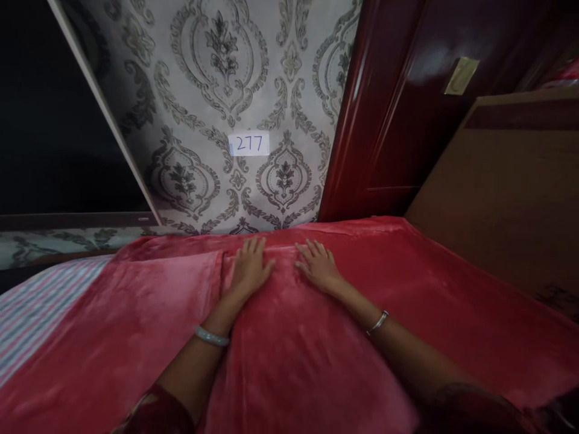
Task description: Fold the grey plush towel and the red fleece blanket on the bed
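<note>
Striped sheet (40, 307): pink and pale bands, seen at the far left of the bed, left bare by the blanket.
Blanket (316, 337): red plush, spread over most of the bed; its long axis is laid left to right across the view, its far edge pointed at the wall. A fold line is seen running from beside the left hand toward the viewer.
Left hand (248, 268): laid flat, palm down, on the blanket near its far edge, fingers spread and pointed at the wall; nothing is gripped. A pale bangle (211, 336) is worn at the wrist.
Right hand (319, 265): laid flat, palm down, just beside the left, the two slightly apart; fingers are open and angled up and left. A thin metal bangle (377, 322) is worn.
Wall (226, 90): grey damask paper, with a white label (248, 144) marked 277 above the hands.
Door (407, 102): glossy dark red wood, right of the wall.
Board (506, 187): brown panel, stood at the bed's right edge.
</note>
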`<move>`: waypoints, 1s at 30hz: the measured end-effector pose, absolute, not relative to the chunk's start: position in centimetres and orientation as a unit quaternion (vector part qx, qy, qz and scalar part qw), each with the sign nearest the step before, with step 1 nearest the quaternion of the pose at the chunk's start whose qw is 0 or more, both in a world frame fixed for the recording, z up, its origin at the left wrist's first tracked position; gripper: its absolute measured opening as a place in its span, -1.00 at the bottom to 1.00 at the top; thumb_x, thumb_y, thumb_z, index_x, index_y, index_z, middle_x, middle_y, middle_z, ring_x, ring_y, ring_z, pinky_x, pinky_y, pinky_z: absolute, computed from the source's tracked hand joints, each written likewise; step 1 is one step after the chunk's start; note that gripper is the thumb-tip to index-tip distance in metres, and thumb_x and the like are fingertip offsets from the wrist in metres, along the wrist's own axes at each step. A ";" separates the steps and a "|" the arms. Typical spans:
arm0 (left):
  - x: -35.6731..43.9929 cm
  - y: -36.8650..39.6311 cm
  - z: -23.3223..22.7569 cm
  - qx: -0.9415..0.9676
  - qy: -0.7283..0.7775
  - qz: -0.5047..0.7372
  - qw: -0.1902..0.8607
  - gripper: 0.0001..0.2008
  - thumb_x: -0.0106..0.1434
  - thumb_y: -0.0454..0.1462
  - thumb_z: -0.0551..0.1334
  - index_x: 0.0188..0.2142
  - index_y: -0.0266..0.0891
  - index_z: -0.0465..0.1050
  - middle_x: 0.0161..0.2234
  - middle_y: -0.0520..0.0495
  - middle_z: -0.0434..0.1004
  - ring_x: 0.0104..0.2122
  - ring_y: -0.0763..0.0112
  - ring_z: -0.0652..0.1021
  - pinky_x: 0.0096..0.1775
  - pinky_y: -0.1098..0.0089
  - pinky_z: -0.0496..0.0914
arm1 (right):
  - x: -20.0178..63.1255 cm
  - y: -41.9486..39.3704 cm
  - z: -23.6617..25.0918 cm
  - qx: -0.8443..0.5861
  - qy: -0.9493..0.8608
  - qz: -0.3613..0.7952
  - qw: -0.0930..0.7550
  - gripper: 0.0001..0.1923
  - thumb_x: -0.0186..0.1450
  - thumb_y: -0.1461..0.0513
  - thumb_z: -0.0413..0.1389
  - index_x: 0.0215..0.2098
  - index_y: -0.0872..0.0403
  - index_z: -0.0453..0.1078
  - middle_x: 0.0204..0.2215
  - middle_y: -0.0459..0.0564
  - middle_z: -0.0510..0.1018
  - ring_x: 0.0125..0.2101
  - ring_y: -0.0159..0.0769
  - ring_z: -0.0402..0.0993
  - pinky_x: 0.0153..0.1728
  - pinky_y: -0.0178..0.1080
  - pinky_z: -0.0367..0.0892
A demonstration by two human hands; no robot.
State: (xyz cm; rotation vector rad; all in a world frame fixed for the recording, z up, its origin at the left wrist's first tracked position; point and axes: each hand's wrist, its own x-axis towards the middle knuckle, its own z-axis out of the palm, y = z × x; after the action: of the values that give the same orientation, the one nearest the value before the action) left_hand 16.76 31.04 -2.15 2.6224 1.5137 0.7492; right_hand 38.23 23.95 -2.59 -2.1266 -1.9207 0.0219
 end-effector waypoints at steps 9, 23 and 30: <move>17.8 30.4 -4.6 0.877 0.467 0.105 0.047 -0.32 0.36 0.10 0.00 0.36 -0.12 0.13 0.39 -0.25 0.06 0.38 -0.12 0.04 0.32 -0.18 -0.21 | 38.0 23.0 -5.9 -0.720 -0.684 -0.016 0.115 -0.35 0.45 -0.09 -0.15 0.42 -0.03 0.04 0.42 0.13 -0.02 0.40 0.06 -0.18 0.30 0.19 -0.15; 15.4 25.0 0.3 0.907 0.400 0.040 0.126 -0.37 0.37 -0.01 0.12 0.33 -0.21 0.18 0.41 -0.29 -0.04 0.39 -0.10 -0.01 0.31 -0.13 -0.21 | 37.1 14.7 -2.5 -0.705 -0.701 0.080 0.077 -0.27 0.42 -0.15 -0.10 0.45 -0.13 -0.09 0.45 0.09 -0.12 0.41 0.13 -0.27 0.29 0.23 -0.13; 10.6 16.6 -3.7 0.959 0.260 0.045 0.108 -0.19 0.27 0.18 0.14 0.40 0.00 -0.02 0.46 -0.19 -0.29 0.41 -0.10 -0.21 0.31 -0.19 -0.26 | 35.2 4.6 -6.7 -0.670 -0.733 -0.013 0.114 -0.32 0.40 -0.12 -0.06 0.43 -0.17 0.00 0.45 0.00 -0.09 0.41 0.08 -0.29 0.31 0.25 -0.21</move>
State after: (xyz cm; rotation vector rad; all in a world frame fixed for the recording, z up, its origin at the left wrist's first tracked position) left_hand 10.61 16.55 -3.69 2.8203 0.7642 0.1335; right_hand 35.17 4.64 -6.73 -1.9639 -2.1501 -0.0373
